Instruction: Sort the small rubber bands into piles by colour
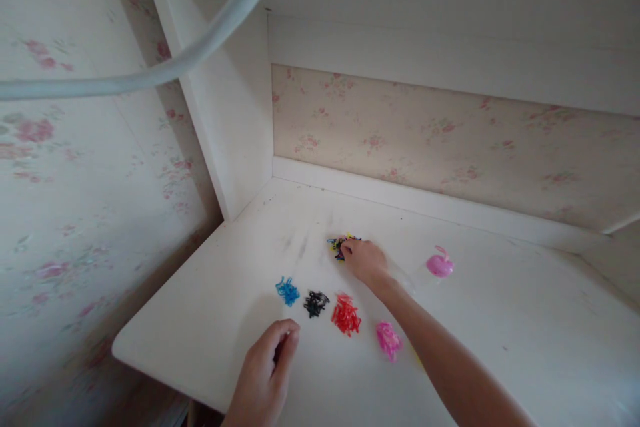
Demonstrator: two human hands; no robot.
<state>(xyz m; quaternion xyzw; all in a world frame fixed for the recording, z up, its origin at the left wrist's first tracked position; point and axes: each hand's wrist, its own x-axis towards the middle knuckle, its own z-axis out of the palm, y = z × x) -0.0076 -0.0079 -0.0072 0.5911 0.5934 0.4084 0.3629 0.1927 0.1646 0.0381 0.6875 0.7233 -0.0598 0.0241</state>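
My right hand (366, 261) reaches into a mixed-colour pile of small rubber bands (338, 248), its fingers pinched together among them. Nearer to me, sorted heaps lie in a row: blue bands (288, 291), black bands (316, 303), red bands (346, 314) and pink bands (389, 341). A bit of yellow (418, 359) shows beside my right forearm, which hides the rest of it. My left hand (270, 363) is closed just below the blue and black heaps, thumb against the curled fingers; what it holds, if anything, is hidden.
A round pink object (440, 263) with a loop on top sits right of my right hand. The white desk (500, 320) has a side panel (225, 100) at left and a shelf (425, 0) overhead. A pale curved tube (200, 53) crosses the upper left.
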